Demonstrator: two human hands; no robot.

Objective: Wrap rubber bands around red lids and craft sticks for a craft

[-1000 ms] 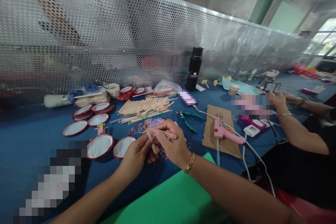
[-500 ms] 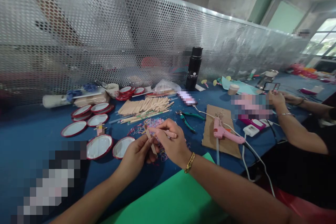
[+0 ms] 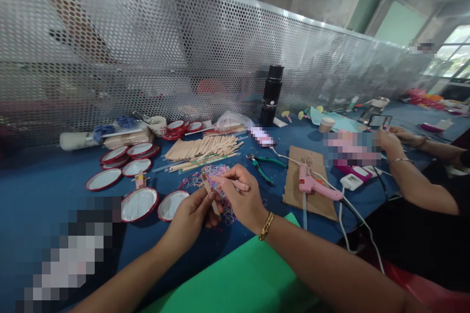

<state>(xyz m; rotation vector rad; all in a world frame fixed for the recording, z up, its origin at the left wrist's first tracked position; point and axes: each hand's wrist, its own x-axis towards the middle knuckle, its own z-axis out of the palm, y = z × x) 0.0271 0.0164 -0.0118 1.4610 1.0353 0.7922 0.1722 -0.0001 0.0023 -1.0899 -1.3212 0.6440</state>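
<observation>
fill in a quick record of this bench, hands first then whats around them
left hand: pinches a wooden craft stick
right hand: grips a pink pen-like tool at the stick; contact unclear
right wrist: gold chain bracelet
beyond hands: tangle of coloured bands, pile of craft sticks
left side: red-rimmed round lids
right side: teal-handled pliers; pink glue gun on cardboard
nearest edge: green sheet
far right: co-worker's hands
</observation>
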